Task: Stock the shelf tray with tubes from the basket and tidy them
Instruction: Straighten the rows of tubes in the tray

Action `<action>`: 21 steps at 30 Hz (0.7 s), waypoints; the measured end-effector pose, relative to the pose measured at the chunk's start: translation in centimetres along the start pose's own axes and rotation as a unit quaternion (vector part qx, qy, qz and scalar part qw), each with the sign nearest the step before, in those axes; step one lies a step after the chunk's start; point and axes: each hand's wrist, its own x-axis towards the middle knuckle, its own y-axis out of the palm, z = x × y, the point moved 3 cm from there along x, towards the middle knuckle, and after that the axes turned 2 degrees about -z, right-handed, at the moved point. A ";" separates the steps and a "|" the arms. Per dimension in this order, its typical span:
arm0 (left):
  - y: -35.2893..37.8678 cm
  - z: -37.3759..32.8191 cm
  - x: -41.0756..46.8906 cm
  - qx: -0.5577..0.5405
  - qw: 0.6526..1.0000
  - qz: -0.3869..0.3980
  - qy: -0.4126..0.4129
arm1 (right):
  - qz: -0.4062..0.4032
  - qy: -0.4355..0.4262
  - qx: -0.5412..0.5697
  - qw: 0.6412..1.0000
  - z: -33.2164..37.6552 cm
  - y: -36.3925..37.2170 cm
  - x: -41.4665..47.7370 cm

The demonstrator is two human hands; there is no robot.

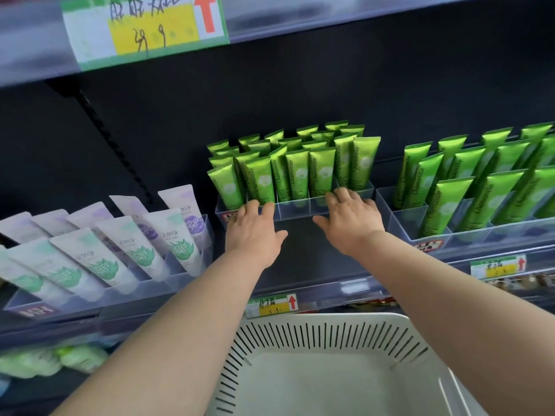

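A clear plastic shelf tray (295,210) stands on the dark shelf, packed with several upright green Chamomile tubes (321,171). My left hand (255,232) rests flat against the tray's front left wall with straight fingers. My right hand (351,219) lies on the front right rim, fingers spread and touching the wall below the tubes. Neither hand holds a tube. The white slotted basket (330,334) sits below, in front of the shelf, and no tubes show in it.
A second clear tray (399,217) of the same green tubes stands to the right. A tray of white and purple tubes (120,253) leans at the left. Price tags (271,304) hang on the shelf edge. An upper shelf with a large price sign (144,28) juts out overhead.
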 end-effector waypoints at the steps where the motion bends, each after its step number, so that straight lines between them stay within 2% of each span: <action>1: -0.1 0.0 0.1 0.001 1.000 0.001 -0.001 | 0.002 0.001 0.001 1.000 0.0 -0.1 -0.1; 21: -1.3 0.3 -4.1 -0.013 1.000 0.020 -0.008 | 0.010 -0.015 0.006 1.000 0.9 -1.1 -4.3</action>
